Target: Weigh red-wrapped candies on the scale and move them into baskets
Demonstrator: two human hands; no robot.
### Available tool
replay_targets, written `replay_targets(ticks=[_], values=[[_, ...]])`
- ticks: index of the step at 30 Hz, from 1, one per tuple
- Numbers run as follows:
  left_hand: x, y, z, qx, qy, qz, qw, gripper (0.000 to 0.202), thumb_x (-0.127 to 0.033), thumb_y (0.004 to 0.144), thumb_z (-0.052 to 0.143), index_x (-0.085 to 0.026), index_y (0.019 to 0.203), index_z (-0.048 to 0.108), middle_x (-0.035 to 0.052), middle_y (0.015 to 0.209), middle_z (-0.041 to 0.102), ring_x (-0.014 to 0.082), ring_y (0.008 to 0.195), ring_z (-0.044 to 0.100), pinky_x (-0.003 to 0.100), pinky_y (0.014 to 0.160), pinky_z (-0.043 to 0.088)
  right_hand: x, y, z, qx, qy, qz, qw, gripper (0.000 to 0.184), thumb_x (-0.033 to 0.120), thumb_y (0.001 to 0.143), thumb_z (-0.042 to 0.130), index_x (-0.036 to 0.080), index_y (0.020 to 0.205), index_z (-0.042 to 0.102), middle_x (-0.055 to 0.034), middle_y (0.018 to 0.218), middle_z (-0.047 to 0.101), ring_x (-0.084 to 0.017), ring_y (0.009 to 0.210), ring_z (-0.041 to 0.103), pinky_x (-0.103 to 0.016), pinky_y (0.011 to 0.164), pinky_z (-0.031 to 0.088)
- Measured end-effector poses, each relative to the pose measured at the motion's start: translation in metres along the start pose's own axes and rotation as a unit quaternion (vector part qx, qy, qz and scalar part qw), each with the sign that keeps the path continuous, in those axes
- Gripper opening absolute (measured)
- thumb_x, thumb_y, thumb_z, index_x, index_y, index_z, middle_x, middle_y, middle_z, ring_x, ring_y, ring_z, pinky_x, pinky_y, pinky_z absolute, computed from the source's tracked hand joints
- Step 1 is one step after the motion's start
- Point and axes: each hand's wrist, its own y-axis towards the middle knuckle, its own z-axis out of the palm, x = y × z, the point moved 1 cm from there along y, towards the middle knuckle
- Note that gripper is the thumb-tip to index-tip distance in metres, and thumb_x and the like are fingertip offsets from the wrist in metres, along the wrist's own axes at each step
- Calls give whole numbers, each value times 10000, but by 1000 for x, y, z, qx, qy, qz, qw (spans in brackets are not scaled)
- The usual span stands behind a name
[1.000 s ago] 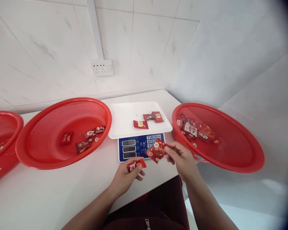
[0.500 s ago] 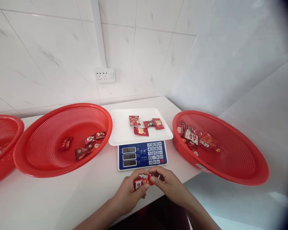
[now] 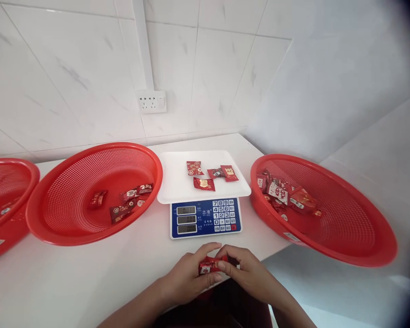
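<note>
The left hand (image 3: 187,275) and right hand (image 3: 246,269) meet just above the near edge of the bench, their fingers curled and closed on a wrapped red sweet (image 3: 210,265). The left hand wraps the end with the white label, and the right pinches the other end, so the sweet sits between them, mostly covered by fingers.

Straight ahead, a digital price scale (image 3: 205,217) with a blue keypad panel stands on the white bench (image 3: 89,282). Its white tray (image 3: 176,178) carries four red-wrapped sweets (image 3: 204,184), lying apart except for two that touch at the right.

To the left of the scale, a red plastic mesh basket (image 3: 71,240) holds a few dark red packets (image 3: 121,213), and another red basket (image 3: 29,182) sits partly out of view beyond it. To the right, a larger red basket (image 3: 345,257) holds a heap of mixed red packets (image 3: 283,196). A white wall socket (image 3: 152,101) is set in the tiled wall (image 3: 208,68) above.
</note>
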Motion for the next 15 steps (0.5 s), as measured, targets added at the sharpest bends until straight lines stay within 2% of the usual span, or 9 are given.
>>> replay_targets(ticks=[4, 7, 10, 12, 15], values=[[6, 1, 2, 1, -101, -28, 994, 566, -465, 808, 545, -228, 1305, 413, 6, 738, 578, 108, 586, 535, 264, 607, 476, -5, 0, -5, -26, 10, 2, 1000, 311, 474, 865, 490, 188, 801, 595, 12, 686, 584, -140, 662, 527, -256, 636, 415], [4, 1, 1, -2, -117, -14, 993, 578, -525, 834, 465, -181, 1295, 413, -5, 653, 547, 103, 553, 513, 255, 586, 458, -11, 1, -8, -40, 41, 11, 998, 338, 499, 860, 487, 176, 809, 575, 21, 642, 530, -124, 610, 497, -250, 585, 409], [0, 0, -2, -16, -113, 4, 993, 614, -558, 851, 392, -152, 1311, 392, -2, 625, 545, 103, 538, 499, 251, 575, 442, -14, 1, -8, -25, 112, 18, 993, 355, 519, 848, 495, 171, 816, 556, 2, 680, 557, -130, 627, 536, -254, 566, 438], [-1, 0, -3, -27, -111, -9, 993, 634, -571, 844, 390, -159, 1326, 383, -7, 619, 540, 100, 514, 488, 235, 537, 428, -16, 1, -6, -4, 170, 20, 985, 358, 525, 837, 510, 170, 829, 552, -15, 707, 586, -138, 647, 572, -261, 572, 464], [-1, 0, -3, -20, -77, -40, 996, 619, -556, 844, 405, -178, 1334, 398, -30, 578, 516, 80, 441, 437, 201, 460, 375, -20, -1, 0, 18, 291, 23, 956, 357, 529, 804, 563, 178, 854, 536, -25, 723, 599, -140, 638, 606, -239, 524, 477]])
